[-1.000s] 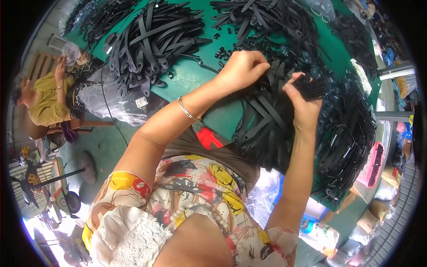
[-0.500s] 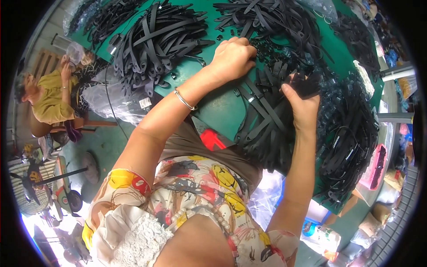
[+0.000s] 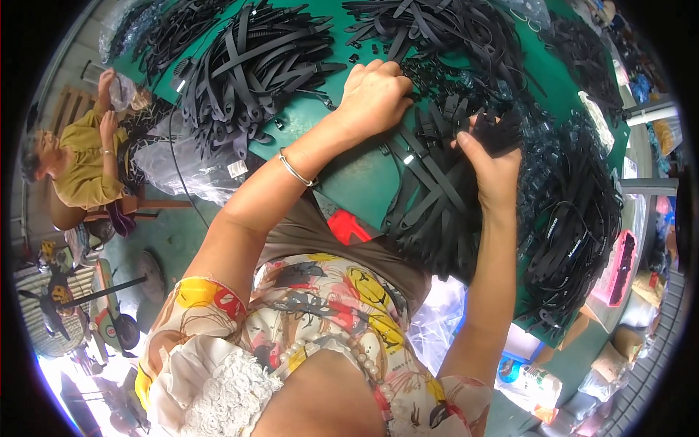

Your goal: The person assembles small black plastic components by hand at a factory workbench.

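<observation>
- Gripping a black bundle (image 3: 501, 136) in the right hand (image 3: 495, 169), with the thumb pressed against the near left side of it and the other fingers mostly hidden behind.
- Curling the left hand (image 3: 375, 96) into a loose fist above the green table (image 3: 346, 191), knuckles up; cannot tell what, if anything, is pinched inside, with the fingertips out of sight.
- Holding the two hands apart, with a heap of flat black straps (image 3: 440, 200) spread below and between, reaching down toward the near table edge.
- Bringing the left hand close to a scatter of small black pieces (image 3: 431, 79), lying just beyond and to the right of it.
- Showing more strap piles around: one at far left (image 3: 255, 65), another at the far side (image 3: 444, 33), and a third to the right (image 3: 564, 240), near a pink tray (image 3: 628, 255).
- Wearing a silvery bangle (image 3: 295, 171) on the left wrist and a floral blouse (image 3: 320, 295), with something red (image 3: 348, 227) below the near table edge.
- Including, at left, a seated co-worker (image 3: 84, 160) in an olive top, with one arm raised, near crumpled clear plastic (image 3: 186, 164).
</observation>
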The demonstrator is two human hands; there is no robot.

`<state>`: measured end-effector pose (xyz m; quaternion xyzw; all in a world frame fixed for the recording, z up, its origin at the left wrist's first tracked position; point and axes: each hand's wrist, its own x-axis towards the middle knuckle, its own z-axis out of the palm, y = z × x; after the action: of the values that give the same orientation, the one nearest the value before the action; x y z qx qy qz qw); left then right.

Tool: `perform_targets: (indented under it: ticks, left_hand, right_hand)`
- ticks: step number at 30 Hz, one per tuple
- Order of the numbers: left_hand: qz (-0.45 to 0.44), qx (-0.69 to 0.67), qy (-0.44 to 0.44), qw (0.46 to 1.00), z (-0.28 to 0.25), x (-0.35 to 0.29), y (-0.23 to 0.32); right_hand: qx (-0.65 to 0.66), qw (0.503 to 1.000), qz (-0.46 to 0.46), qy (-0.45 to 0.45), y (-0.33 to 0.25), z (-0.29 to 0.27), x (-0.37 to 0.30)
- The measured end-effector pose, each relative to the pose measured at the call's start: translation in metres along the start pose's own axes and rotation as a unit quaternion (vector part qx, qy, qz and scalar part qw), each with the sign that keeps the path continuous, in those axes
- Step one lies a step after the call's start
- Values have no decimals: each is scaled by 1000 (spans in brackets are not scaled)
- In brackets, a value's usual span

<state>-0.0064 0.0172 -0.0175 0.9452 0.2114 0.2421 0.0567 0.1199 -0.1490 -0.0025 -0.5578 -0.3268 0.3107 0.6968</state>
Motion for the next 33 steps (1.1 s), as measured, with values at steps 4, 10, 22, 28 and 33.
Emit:
perform_targets:
  ticks: [4, 10, 22, 28, 33]
  left_hand:
    - [5, -65, 30, 997, 0, 0, -6]
    - [-246, -617, -155, 731, -23, 6, 18]
    - [-230, -635, -188, 713, -16, 2, 33]
    - [-50, -499, -175, 847, -14, 7, 28]
    - [-76, -483, -224, 843, -20, 15, 27]
  right_hand:
    - [-1, 1000, 1, 12, 1, 2, -1]
    - [-56, 998, 6, -4, 0, 2, -1]
    - [-89, 996, -4, -5, 1, 2, 1]
    - [-91, 996, -15, -12, 6, -1, 2]
    - [-100, 994, -38, -27, 2, 2, -1]
